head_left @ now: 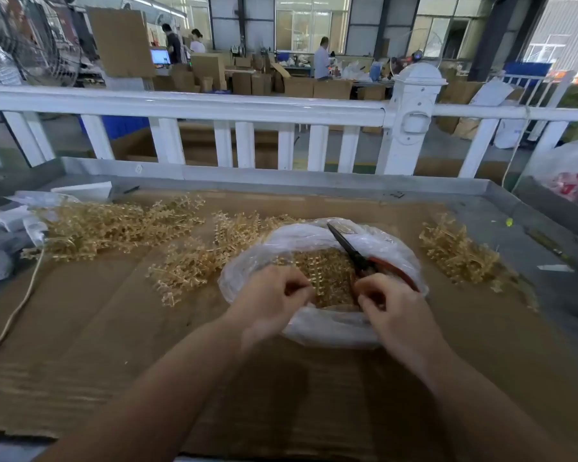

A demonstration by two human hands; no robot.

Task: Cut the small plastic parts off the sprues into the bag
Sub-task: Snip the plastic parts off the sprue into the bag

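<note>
Sprues, pale gold plastic branching frames (114, 228), lie heaped at about ten o'clock on the brown cardboard sheet (97, 328) that covers the metal-rimmed table (514, 208); a white cord (20, 295) trails past them at nine o'clock; a second loose cluster of the same gold sprues (187, 268) sits just left of the clear plastic bag (331, 328), which stands open at centre, its mouth rolled back, already holding a bed of small gold parts (331, 275).

The left hand (274, 301) has its fingers curled at the bag's near rim, at about seven o'clock of the opening; it seems to pinch either the film or a small piece, though blur hides which; the right hand (387, 305) curls likewise at five o'clock, and I cannot tell what it holds. The black-bladed scissors with red handles (357, 255) lie across the bag's mouth, tip toward twelve o'clock, handles just beyond the right hand, not gripped; a third pile of gold sprues (457, 251) rests at three o'clock.

The step looks like a pause between cuts, with the bag being settled or a piece sorted; next, the right hand would need to take the scissors while the left fetches a fresh sprue and holds it over the opening.
</note>
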